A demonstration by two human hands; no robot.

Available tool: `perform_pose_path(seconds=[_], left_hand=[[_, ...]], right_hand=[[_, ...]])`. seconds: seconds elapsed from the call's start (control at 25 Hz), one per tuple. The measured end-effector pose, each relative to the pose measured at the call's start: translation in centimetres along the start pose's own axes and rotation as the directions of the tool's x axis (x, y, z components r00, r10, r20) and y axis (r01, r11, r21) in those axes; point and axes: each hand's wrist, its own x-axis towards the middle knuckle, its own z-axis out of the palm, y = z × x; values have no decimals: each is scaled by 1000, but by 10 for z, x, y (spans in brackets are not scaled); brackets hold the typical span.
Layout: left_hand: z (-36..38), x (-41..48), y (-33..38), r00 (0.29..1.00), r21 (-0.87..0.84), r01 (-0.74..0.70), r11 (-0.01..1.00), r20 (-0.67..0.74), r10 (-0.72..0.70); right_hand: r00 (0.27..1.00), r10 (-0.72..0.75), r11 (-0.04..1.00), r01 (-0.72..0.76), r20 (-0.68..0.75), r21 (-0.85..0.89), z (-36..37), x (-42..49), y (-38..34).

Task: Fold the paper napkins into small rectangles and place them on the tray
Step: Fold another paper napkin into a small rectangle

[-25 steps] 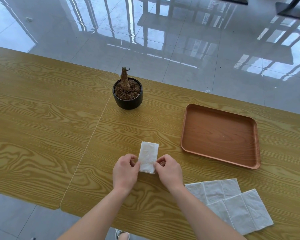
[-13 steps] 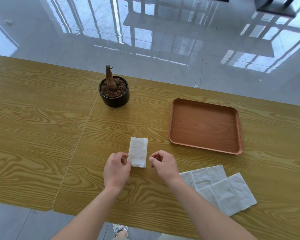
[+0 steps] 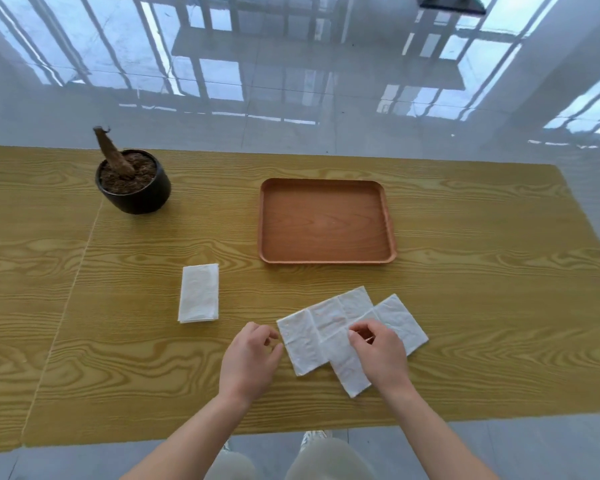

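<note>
The setting is a bright indoor room that looks more like a canteen or café than a home. A glossy, pale tiled floor (image 3: 291, 98) mirrors tall window frames. Two wood-grain table (image 3: 465, 306) tops stand pushed together along a seam (image 3: 80, 271). On them are a small black plant pot (image 3: 136, 199), a brown serving tray (image 3: 326, 260) and paper napkins (image 3: 326, 317). Dark furniture (image 3: 451, 3) shows at the far edge.
</note>
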Motion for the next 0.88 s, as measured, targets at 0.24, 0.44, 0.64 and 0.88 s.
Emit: perform_pose_path(seconds=[0.24,0.44,0.64,0.88], left_hand=[[39,-14,36,970,187,-242,952,79,231],[43,-25,32,944,469,-327,820,128,303],[35,-23,24,958,532,-284,798,121,261],[28,-24,17,959,542,-275,794,96,266]], right_hand=[[981,-68,959,14,-181,-282,-61,22,59],[957,-272,731,271,97,-626,-82,26,84],[938,-331,665,310,105,-679,-102,13,120],[958,-286,748,211,-19,-629,-120,9,138]])
